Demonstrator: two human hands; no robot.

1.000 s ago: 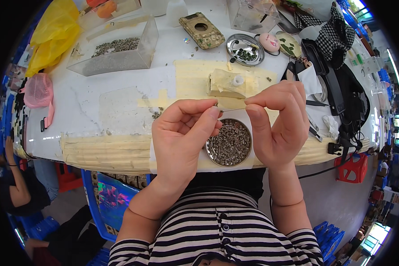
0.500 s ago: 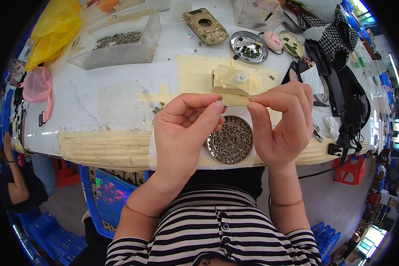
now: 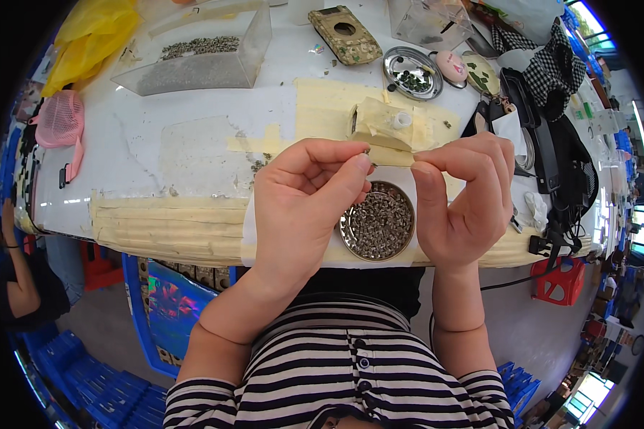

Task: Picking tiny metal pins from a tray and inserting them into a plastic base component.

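Observation:
My left hand (image 3: 297, 204) is raised above the table edge, its thumb and forefinger pinched on a tiny metal piece (image 3: 368, 151) that mostly hides between the fingertips. Opposite it, my right hand (image 3: 469, 204) pinches the end of a thin needle-like rod (image 3: 395, 166). The rod runs across the gap toward the left fingertips; whether it enters the piece I cannot tell. Below and between both hands sits a round metal dish (image 3: 376, 258) full of small metal pieces (image 3: 377, 223). Just beyond the fingertips stands a tape-covered block (image 3: 376, 120) with a short white tube (image 3: 402, 120) on it.
A clear plastic bin (image 3: 186, 86) holding more small metal pieces stands far left. Farther back lie a camouflage-patterned case (image 3: 356, 48) and an oval metal tray (image 3: 436, 84) with dark bits. Black straps and bags crowd the right. Padded tape (image 3: 164, 222) lines the table's front edge.
The whole view has shifted slightly, so the table things sit a little higher and mostly farther right. Both hands keep the same pinched pose, with the rod still between them.

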